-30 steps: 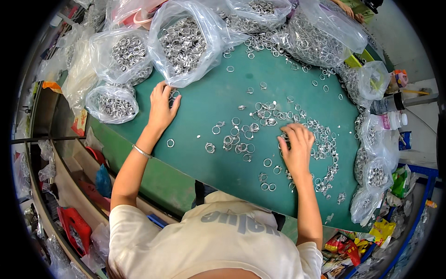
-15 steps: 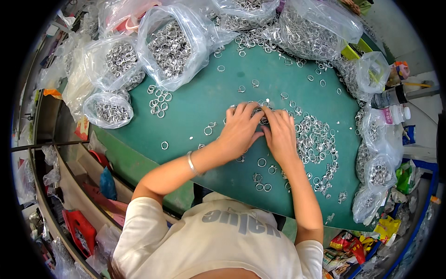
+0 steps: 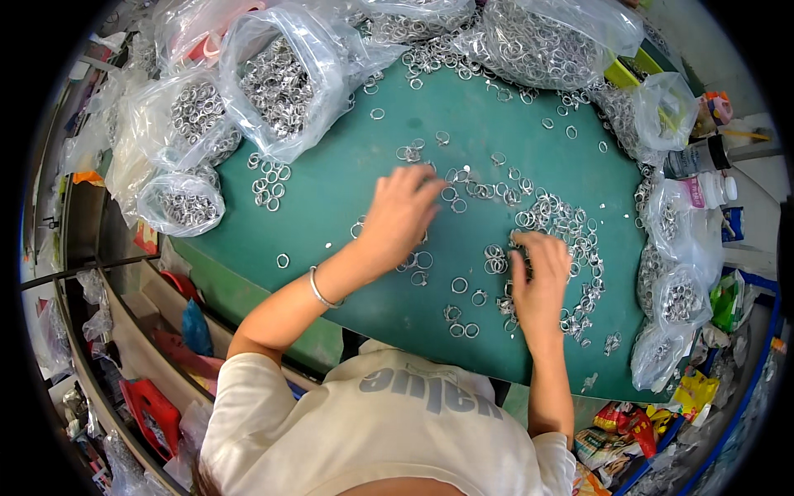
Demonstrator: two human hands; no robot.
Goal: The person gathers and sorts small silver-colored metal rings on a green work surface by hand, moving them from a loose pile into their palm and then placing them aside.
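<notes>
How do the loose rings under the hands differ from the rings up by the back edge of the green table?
The loose metal rings lie scattered flat across the green tabletop, within reach of the left hand and right hand. The bagged rings are heaped deep inside clear plastic bags, untouched. Both look like the same small silvery rings.

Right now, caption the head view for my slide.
Two hands spread over loose metal rings on a green table.

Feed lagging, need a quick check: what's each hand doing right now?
Left hand: palm down on the metal rings, grip cannot be told.
Right hand: flat on the rings, fingers open.
</notes>
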